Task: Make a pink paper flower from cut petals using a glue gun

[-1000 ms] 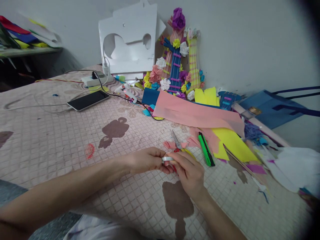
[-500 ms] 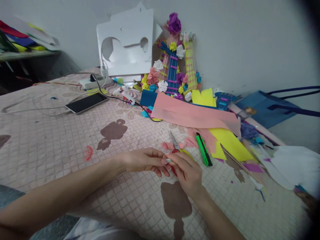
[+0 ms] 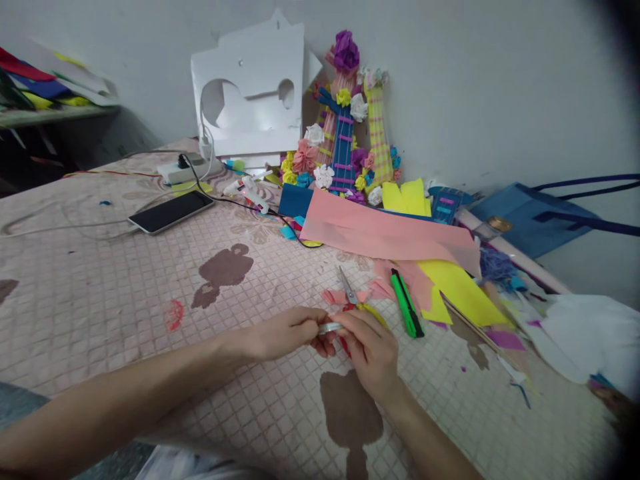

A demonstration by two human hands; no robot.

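My left hand (image 3: 287,331) and my right hand (image 3: 370,350) meet over the patterned pink bedspread (image 3: 100,293). Both pinch a small silvery-white roll, maybe tape (image 3: 330,327), held between their fingertips. Just beyond the fingers lie scissors (image 3: 350,297) with red and yellow handles, resting on pink paper scraps (image 3: 333,296). A green utility knife (image 3: 406,304) lies to the right of the scissors.
Pink paper (image 3: 385,233) and yellow paper (image 3: 460,287) sheets spread behind. A paper craft with flowers (image 3: 350,133) and white cut foam board (image 3: 250,93) lean on the wall. A phone (image 3: 170,211), glue gun (image 3: 253,193), power strip (image 3: 183,170) and blue bag (image 3: 540,210) lie around.
The hands stayed together on the small roll, shifting slightly as the fingers work it. The view drifted a little; nothing else moved.
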